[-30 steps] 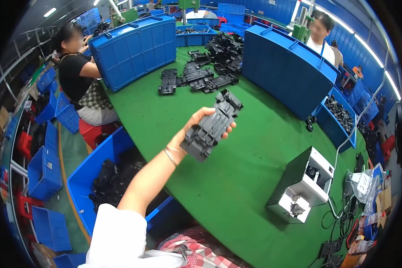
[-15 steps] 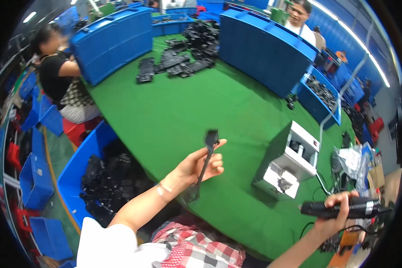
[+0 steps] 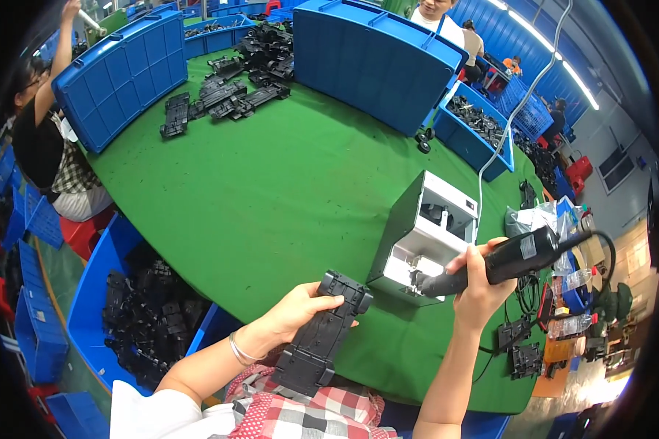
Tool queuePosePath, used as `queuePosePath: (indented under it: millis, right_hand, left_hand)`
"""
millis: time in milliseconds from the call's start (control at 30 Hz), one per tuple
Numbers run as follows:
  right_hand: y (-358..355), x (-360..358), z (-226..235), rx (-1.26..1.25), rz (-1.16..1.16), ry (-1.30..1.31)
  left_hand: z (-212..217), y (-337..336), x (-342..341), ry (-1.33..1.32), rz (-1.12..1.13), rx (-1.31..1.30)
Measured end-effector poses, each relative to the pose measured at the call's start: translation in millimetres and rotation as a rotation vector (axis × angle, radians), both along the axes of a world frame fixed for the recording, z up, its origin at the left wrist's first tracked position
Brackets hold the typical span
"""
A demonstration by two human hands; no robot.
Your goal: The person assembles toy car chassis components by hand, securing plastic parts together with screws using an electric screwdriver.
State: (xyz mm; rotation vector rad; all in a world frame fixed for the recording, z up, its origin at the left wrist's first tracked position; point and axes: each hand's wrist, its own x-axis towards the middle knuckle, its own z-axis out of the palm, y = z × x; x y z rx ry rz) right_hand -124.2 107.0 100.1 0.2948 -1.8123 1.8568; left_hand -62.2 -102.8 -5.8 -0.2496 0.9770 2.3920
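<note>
My left hand (image 3: 291, 313) grips a flat black plastic toy-car chassis (image 3: 321, 338) by its upper end, thumb on top, over the table's near edge and my lap. My right hand (image 3: 482, 287) is wrapped round a black electric screwdriver (image 3: 526, 254), held almost level. The screwdriver's front end points left and reaches the white tray at the front of a grey-and-white screw feeder (image 3: 397, 225). Whether its tip touches a screw there is too small to tell. A black cord (image 3: 606, 252) trails from the screwdriver's rear.
Black chassis parts (image 3: 223, 99) lie piled on the green table (image 3: 271, 190). Upright blue crates (image 3: 373, 66) stand at the back. A blue bin (image 3: 88, 307) of chassis is at my left. Bottles (image 3: 572, 325) stand at the right. Another person (image 3: 47, 157) sits at the left.
My right hand has brought the screwdriver left to the screw feeder. My left hand has lowered the chassis, which now shows its broad side instead of its edge. The whole view has shifted.
</note>
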Motion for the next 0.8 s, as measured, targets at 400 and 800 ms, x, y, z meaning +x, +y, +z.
queuePosePath:
  millis: [400,800]
  right_hand:
    - [-28.8,35.5,-10.5,-0.273,0.197,0.112]
    - [-31.6,50.5,-19.7,-0.082,0.232,0.079]
  left_hand:
    - [9.8,19.0,-1.8,0.061,-0.051,-0.099]
    - [18.2,30.7,2.7,0.166,-0.099,-0.204]
